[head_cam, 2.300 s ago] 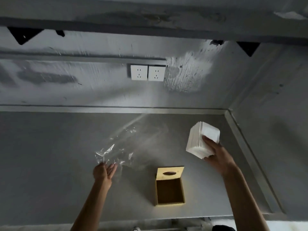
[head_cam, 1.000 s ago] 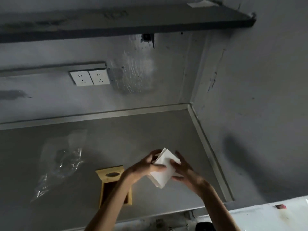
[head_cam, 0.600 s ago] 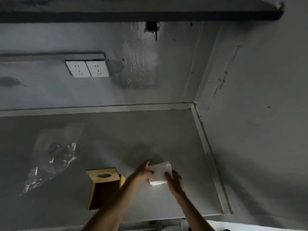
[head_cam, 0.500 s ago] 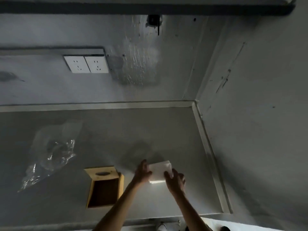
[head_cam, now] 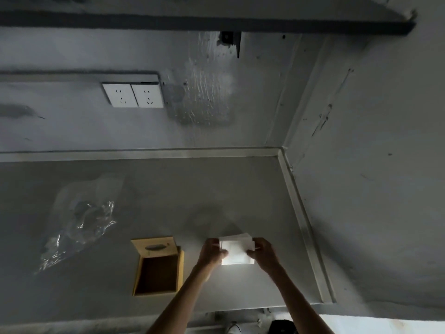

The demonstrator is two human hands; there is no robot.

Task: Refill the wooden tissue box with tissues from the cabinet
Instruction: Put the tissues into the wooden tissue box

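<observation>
Left hand [head_cam: 212, 253] and right hand [head_cam: 263, 255] grip a white tissue stack [head_cam: 237, 250], fingers seemingly curled round it, beside the open yellow wooden tissue box [head_cam: 157, 266] at the surface's [head_cam: 168, 194] near edge.

The left forearm [head_cam: 183, 297] and the right forearm [head_cam: 297, 297] are shown bare along their whole visible length, slim and tapering to the wrists. The left hand [head_cam: 213, 253] and the right hand [head_cam: 263, 255] are likewise bare. A dark rounded shape [head_cam: 281, 327] is glimpsed low between the arms; whether it is clothing cannot be told.

The wooden tissue box [head_cam: 157, 266] lies open and empty. Just right of it sits a white tissue stack [head_cam: 237, 250].
</observation>
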